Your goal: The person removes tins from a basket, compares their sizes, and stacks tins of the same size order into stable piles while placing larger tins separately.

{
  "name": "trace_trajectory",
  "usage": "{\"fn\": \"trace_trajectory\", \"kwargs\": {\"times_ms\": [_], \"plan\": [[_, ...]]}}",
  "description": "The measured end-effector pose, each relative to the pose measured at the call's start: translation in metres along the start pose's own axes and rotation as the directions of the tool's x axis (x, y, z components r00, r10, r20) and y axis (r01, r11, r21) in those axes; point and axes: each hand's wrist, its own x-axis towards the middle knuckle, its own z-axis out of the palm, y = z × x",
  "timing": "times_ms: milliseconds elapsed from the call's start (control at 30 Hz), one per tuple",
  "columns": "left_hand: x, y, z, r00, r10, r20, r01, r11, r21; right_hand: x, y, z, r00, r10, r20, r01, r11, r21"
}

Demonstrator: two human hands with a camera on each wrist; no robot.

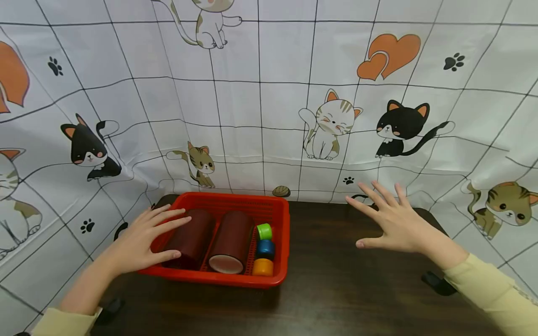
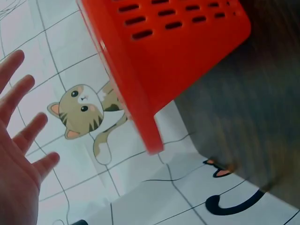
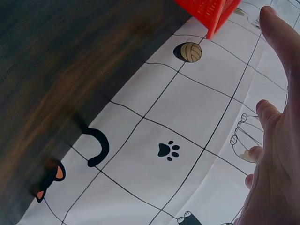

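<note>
Seemingly pre-grasp, with left hand [image 1: 145,238] at eight o'clock, right hand [image 1: 392,221] at four, both splayed, empty; next, probably reach into basket [image 1: 227,279].

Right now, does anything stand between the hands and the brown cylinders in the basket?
Nothing visible blocks the left hand: it overlaps the left cylinder in the head view. Sideways from the right hand, the basket's right wall and the green piece, blue piece and orange piece lie before the right cylinder; nothing visible covers it.
</note>
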Motion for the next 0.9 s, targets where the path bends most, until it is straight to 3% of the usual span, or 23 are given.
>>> {"fn": "trace_trajectory", "kwargs": {"times_ms": [200,367,567,900], "plan": [[-0.016,0.008,0.007,0.994,-0.003,-0.109,-0.003,0.998,-0.058,0.005,-0.004,-0.002,1.000,-0.022,0.009,0.022,1.000,0.002],[-0.030,0.013,0.014,0.988,-0.043,-0.149,0.028,0.994,-0.105,0.010,-0.009,-0.007,0.999,-0.023,0.031,0.023,1.000,0.009],[-0.041,0.017,0.022,0.978,-0.062,-0.197,0.043,0.994,-0.097,0.021,-0.011,-0.009,0.999,-0.028,0.036,0.028,1.000,0.001],[-0.060,0.029,0.035,0.950,-0.131,-0.282,0.095,0.986,-0.137,0.041,-0.023,-0.012,0.996,-0.067,0.059,0.067,0.998,0.006]]}}
